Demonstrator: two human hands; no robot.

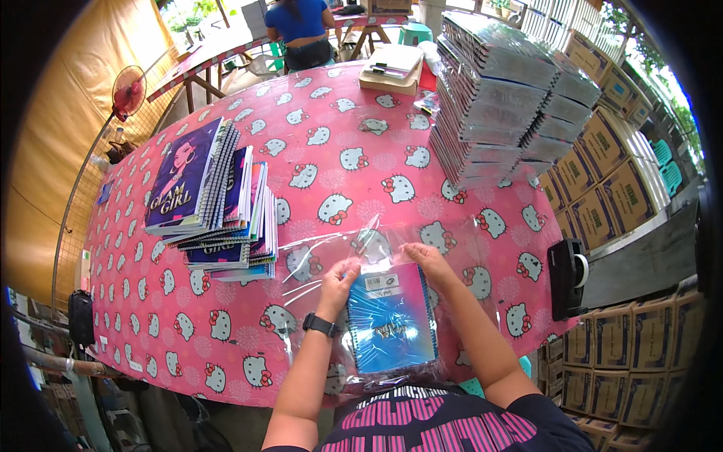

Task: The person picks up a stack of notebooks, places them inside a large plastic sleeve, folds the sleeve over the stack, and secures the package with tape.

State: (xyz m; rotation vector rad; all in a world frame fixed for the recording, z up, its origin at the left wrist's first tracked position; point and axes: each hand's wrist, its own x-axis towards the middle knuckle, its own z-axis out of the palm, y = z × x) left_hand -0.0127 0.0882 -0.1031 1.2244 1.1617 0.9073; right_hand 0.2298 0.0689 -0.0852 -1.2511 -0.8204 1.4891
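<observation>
A blue and pink spiral notebook (393,324) lies before me inside a clear plastic bag (320,264), its film spread over the table around it. My left hand (340,285), below a dark wristwatch (320,325), pinches the film by the notebook's upper left corner. At the upper right corner my right hand (426,264) has its fingers closed on the film too. A white label with a barcode (382,282) shows through the plastic near the notebook's top edge.
Loose spiral notebooks (215,196) stand in a pile at left. A tall stack of plastic-wrapped notebooks (493,98) rises at far right. A black tape dispenser (566,279) sits at the right edge. Cardboard boxes (617,331) line the right side; a person in blue (300,30) sits beyond.
</observation>
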